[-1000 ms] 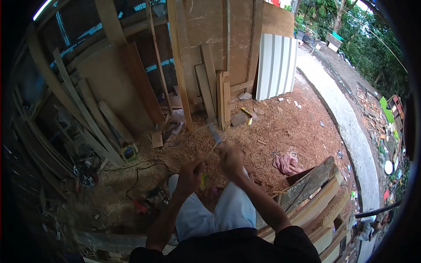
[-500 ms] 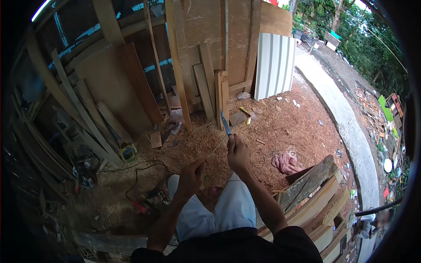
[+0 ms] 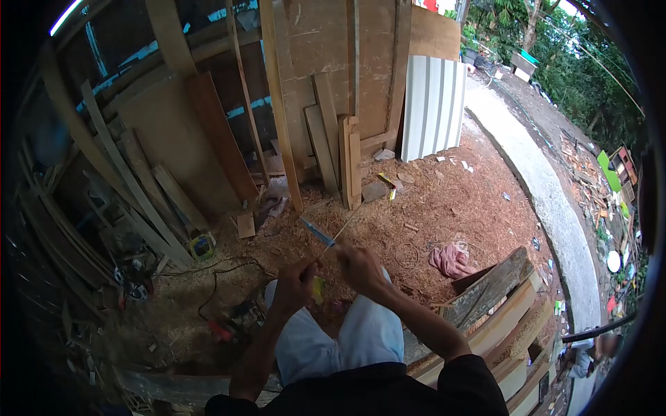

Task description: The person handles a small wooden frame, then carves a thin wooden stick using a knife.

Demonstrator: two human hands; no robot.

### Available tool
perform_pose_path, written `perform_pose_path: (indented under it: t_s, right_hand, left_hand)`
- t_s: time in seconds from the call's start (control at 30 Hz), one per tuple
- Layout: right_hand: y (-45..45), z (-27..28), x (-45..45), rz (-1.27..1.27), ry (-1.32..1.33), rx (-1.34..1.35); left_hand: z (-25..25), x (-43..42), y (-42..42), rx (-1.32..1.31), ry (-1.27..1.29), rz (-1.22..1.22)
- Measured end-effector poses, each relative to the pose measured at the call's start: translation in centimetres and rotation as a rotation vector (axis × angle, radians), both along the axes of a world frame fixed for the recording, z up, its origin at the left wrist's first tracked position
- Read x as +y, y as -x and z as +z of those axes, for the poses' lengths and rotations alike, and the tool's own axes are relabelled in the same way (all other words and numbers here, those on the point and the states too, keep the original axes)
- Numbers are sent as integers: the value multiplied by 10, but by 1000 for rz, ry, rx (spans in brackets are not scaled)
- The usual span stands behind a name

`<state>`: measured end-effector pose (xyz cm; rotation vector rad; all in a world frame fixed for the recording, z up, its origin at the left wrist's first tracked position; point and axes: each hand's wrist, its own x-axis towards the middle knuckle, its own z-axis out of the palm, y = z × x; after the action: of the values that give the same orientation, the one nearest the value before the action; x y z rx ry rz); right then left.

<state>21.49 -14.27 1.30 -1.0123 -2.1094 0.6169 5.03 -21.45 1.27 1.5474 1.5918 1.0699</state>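
The right hand point(image 3: 362, 269) has a knife point(image 3: 318, 231) in its grip, the blade pointing up and left across a thin stick point(image 3: 347, 224) held by the left hand point(image 3: 297, 283). The 2 hands are over pale trousers point(image 3: 371, 329). Wood shavings point(image 3: 444, 201) cover the floor, where a crumpled pink cloth point(image 3: 451, 261) lies to the right. Planks point(image 3: 320, 149) lean against a wooden wall point(image 3: 312, 41), beside a white ribbed sheet point(image 3: 433, 107).
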Motion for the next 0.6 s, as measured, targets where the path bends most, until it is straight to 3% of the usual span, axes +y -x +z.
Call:
perform_pose_path:
  t_s: [0.07, 0.1, 0.3, 0.4, 0.5, 0.6]
  right_hand:
    - [-11, -3, 24, -169, 74, -115]
    - [-15, 19, 35, -316, 307, -39]
    - [-12, 9, 16, -247, 209, -62]
    - [-18, 7, 23, -306, 321, -2]
    - [-3, -15, -1, -180, 40, -23]
    - [-10, 1, 3, -258, 209, -98]
  left_hand:
    - [-4, -2, -3, 58, -123, 24]
    - [-6, -4, -5, 114, -243, 49]
    - [-14, -3, -1, 189, -334, 92]
    - [-7, -9, -8, 262, -268, 60]
    - [-4, 1, -14, 195, -299, 65]
    - [-3, 0, -14, 141, -265, 53]
